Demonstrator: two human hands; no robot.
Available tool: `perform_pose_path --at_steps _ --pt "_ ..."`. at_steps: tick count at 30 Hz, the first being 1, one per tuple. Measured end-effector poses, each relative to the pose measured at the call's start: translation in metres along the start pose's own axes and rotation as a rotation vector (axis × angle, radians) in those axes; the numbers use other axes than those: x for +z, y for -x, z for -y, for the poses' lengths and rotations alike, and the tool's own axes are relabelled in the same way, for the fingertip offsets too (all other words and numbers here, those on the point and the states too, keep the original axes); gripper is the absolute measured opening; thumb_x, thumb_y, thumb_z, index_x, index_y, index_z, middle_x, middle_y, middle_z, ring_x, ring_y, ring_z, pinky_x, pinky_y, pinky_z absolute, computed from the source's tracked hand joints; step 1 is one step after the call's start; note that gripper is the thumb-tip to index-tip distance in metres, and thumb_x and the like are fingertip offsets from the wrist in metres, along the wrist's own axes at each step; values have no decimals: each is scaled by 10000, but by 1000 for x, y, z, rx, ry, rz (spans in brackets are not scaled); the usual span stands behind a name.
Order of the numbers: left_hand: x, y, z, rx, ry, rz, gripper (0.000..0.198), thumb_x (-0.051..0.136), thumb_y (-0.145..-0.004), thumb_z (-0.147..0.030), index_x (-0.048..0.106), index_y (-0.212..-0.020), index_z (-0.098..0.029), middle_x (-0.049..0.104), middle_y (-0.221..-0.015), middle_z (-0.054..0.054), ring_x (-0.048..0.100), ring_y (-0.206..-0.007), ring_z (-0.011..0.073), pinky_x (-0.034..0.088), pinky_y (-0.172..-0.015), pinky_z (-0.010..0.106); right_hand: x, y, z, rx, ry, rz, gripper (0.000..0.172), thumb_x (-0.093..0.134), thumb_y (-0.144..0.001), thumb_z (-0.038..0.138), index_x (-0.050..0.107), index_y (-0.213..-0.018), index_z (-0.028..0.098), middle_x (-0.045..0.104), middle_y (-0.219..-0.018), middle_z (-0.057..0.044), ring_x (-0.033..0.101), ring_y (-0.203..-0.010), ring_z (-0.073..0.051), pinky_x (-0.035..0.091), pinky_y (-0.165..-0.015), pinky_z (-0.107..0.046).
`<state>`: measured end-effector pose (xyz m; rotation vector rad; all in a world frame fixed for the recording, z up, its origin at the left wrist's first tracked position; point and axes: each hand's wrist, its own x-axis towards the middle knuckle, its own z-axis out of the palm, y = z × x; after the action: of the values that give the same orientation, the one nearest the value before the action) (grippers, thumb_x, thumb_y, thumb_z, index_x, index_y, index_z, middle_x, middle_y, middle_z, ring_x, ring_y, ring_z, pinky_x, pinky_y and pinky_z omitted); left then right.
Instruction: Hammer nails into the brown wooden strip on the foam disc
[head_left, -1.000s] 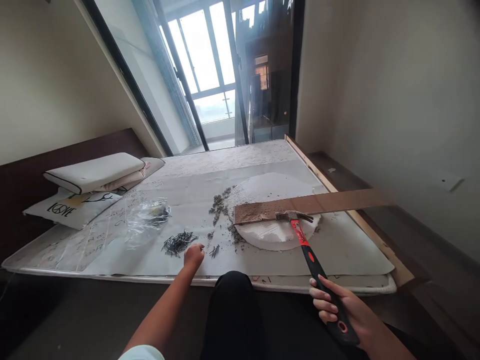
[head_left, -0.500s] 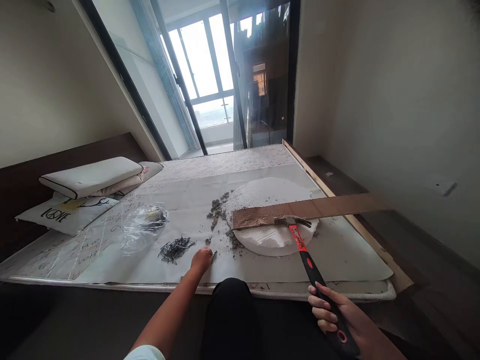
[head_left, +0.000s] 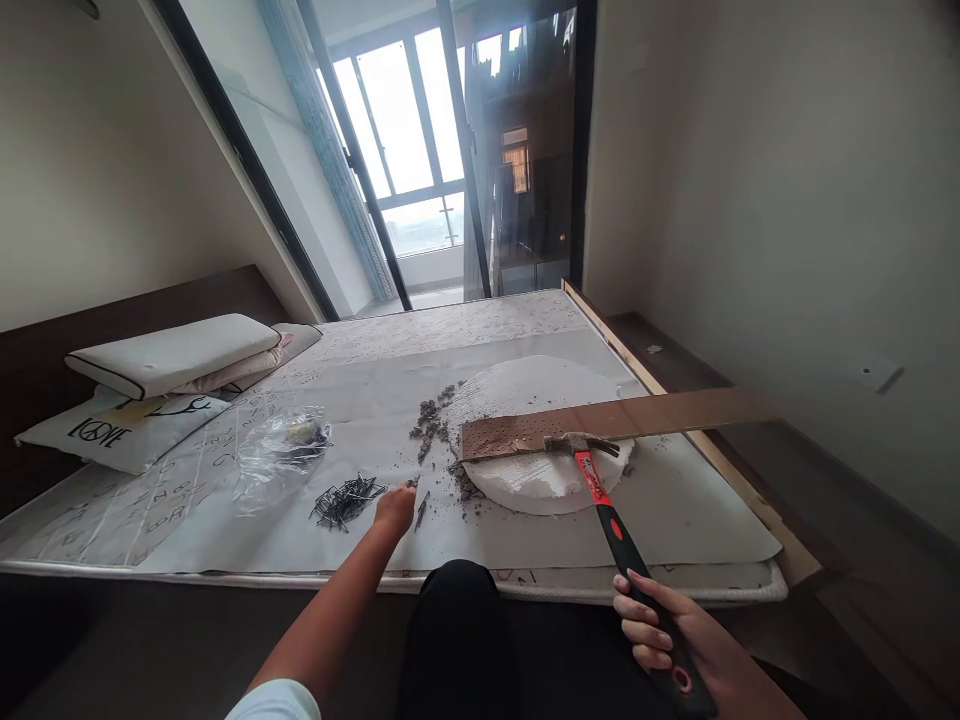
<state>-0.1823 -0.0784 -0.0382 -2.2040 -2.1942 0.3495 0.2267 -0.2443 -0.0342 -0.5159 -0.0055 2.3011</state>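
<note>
Partway: plank [head_left: 675, 412] end studded, nail pile [head_left: 346, 498] unused; left hand [head_left: 395, 508] at loose nails [head_left: 421, 508], grip unclear; right hand [head_left: 679, 640] grips hammer [head_left: 600, 490].

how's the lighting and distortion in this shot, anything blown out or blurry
Head view: the window is blown out to white; the wide lens slants the walls and door frame; the left hand by the nails and the hammer in the right hand look fairly sharp, shadows soft.

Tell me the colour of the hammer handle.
The hammer handle is red and black; the head view shows it.
</note>
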Motion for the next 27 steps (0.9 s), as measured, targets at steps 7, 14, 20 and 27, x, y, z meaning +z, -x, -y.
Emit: perform_pose_path --at_steps 7,14,20,27 --pt "-14 -12 0 -33 78 -60 226 431 -768 -104 636 -859 -135 647 -938 136 610 -871 221 442 -755 310 2 0 -1 -19 5 28 235 714 -699 275 521 -736 147 336 -480 116 265 -329 10 197 -332 -131" --pt "-47 -22 -33 -17 710 -137 327 422 -802 -341 661 -913 -148 678 -709 37 623 -661 154 461 -608 232 0 -6 3 -7 22 72 221 712 -696 289 539 -725 155 354 -465 109 264 -330 0 184 -337 -145" --pt "-74 -39 -117 123 1282 -136 450 541 -678 -560 663 -705 -127 634 -594 49 577 -570 140 465 -573 245 -4 -7 7 0 86 52 261 703 -707 340 579 -826 144 346 -467 116 260 -336 2 189 -344 -147" --pt "-78 -77 -201 125 1232 -329 425 487 -732 -526 632 -630 -139 615 -613 32 546 -592 135 385 -539 227 5 1 17 -24 222 15 326 743 -640 359 483 -686 168 347 -468 116 193 -327 8 139 -330 -138"
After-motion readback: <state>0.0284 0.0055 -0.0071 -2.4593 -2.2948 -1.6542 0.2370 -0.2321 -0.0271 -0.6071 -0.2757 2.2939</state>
